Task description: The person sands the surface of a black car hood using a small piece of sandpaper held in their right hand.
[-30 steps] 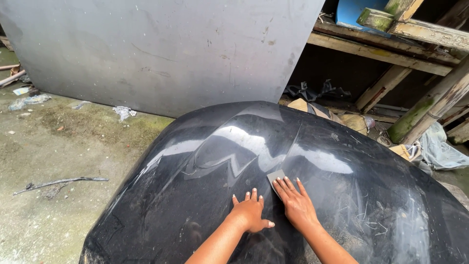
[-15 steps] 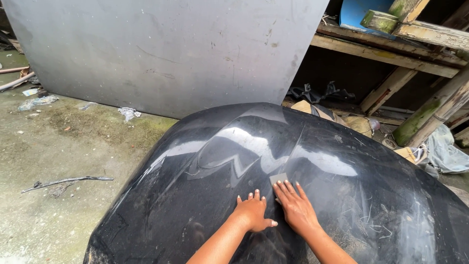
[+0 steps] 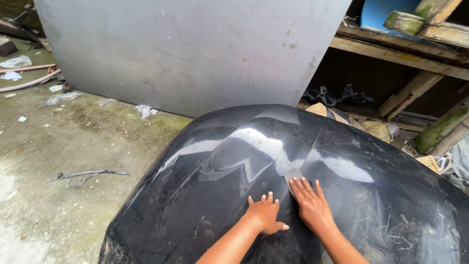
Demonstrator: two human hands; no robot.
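A large glossy black car body panel [image 3: 220, 161], scratched and wet-looking, fills the lower half of the head view. My right hand [image 3: 312, 208] lies flat on it, fingers pressing a small grey sanding sheet [image 3: 292, 175] against the surface; only the sheet's far edge shows past my fingertips. Just left of it rests my left hand [image 3: 264, 214], palm down on the bare panel, fingers slightly spread, holding nothing. The two hands almost touch.
A big grey flat sheet [image 3: 185, 49] leans upright behind the panel. Mossy wooden beams [image 3: 405, 54] and rubbish stand at the right. The wet concrete ground [image 3: 58, 146] at the left carries a stick [image 3: 88, 173] and litter scraps.
Both hands stay pressed on the black panel, side by side. My right hand and the sheet have shifted only slightly; the view has drifted a little.
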